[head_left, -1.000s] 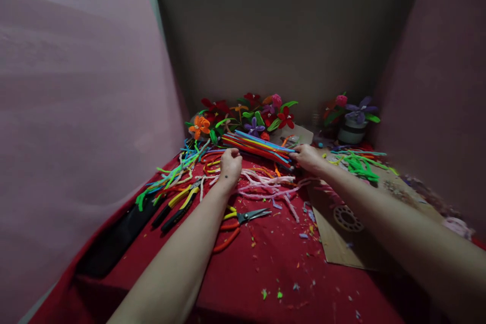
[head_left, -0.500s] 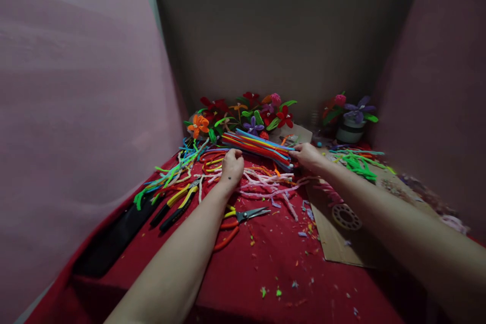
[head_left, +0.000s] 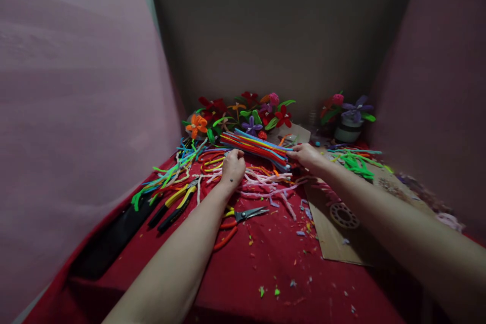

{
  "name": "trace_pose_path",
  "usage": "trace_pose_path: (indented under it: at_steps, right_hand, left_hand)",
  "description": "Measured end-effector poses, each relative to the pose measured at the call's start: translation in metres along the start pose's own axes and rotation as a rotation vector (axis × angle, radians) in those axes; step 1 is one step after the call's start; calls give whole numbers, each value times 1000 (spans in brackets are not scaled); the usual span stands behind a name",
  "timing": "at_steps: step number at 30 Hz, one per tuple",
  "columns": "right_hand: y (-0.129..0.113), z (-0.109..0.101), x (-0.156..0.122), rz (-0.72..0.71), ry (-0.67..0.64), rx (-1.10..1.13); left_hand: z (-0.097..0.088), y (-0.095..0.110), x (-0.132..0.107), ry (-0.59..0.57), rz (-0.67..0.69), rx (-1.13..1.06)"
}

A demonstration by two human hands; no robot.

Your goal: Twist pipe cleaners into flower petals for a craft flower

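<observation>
A bundle of red, blue and yellow pipe cleaners (head_left: 258,148) lies slantwise at the back of the red-covered table. My right hand (head_left: 306,156) is closed at the bundle's right end, thumb and fingers pinching it. Just below the bundle's left part is my left hand (head_left: 233,166), its fingers curled in and partly turned away; whatever is in them is hidden. Pink and white pipe cleaners (head_left: 266,182) spread on the cloth beside my left hand. Red-handled scissors (head_left: 243,215) rest with blades apart to the right of my left forearm.
Pliers with yellow-black handles (head_left: 176,205) and green pipe cleaners (head_left: 167,177) lie left. Fuzzy flowers (head_left: 250,125) stand behind; a potted one (head_left: 348,129) is at right. Cardboard (head_left: 330,243) carries a white ring with holes (head_left: 343,215). Scraps dot the red cloth (head_left: 243,278).
The whole view has shifted slightly. Both hands keep nearly the same places, the right one still at the bundle's end.
</observation>
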State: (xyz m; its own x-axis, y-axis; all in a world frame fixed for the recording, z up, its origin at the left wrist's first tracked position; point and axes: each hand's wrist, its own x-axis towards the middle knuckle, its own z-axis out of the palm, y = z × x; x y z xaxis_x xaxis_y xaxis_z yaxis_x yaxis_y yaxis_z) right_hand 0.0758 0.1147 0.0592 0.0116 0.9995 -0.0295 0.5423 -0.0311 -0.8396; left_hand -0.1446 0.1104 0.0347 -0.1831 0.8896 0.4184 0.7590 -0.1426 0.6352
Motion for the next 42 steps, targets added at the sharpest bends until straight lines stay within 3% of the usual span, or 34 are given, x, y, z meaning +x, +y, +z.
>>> trace_pose_path:
  at_steps: [9, 15, 20, 25, 29, 32, 36, 42]
  right_hand:
    - [0, 2, -4, 84, -124, 207]
    - [0, 9, 1, 143, -156, 123]
    - [0, 11, 10, 117, 14, -127]
    - [-6, 6, 2, -57, 205, -406]
    - [-12, 5, -10, -176, 312, -547]
    - [-13, 4, -16, -343, 401, -600]
    - [-11, 7, -23, -461, 288, -637]
    - [-11, 21, -27, -322, 174, -889]
  left_hand:
    - [0, 0, -2, 8, 41, 1]
    - [1, -1, -1, 17, 54, 5]
    - [1, 0, -1, 6, 78, 28]
    - [1, 1, -2, 0, 103, 47]
    - [1, 2, -3, -2, 116, 66]
    - [1, 3, -4, -8, 125, 79]
    - [2, 3, -5, -11, 136, 93]
    - [4, 4, -6, -16, 168, 116]
